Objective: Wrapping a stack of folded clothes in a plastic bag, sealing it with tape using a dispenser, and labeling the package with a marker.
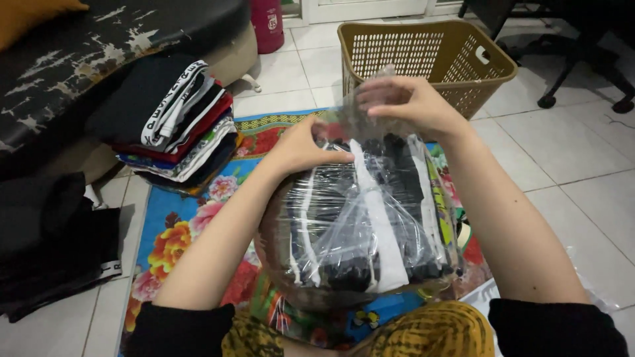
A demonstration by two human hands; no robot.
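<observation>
A clear plastic bag (370, 218) stuffed with folded black and white clothes rests on my lap in the head view. My left hand (305, 147) pinches the bag's top edge at its left side. My right hand (410, 100) grips the gathered, crinkled mouth of the bag just above the clothes. Both forearms reach forward from black sleeves at the bottom of the frame.
A pile of folded clothes (178, 125) sits on a flowered blue mat (178, 231) to the left. A tan plastic laundry basket (430, 56) stands on the white tiled floor behind the bag. Dark garments (53, 244) lie far left, beside a worn black sofa (99, 39).
</observation>
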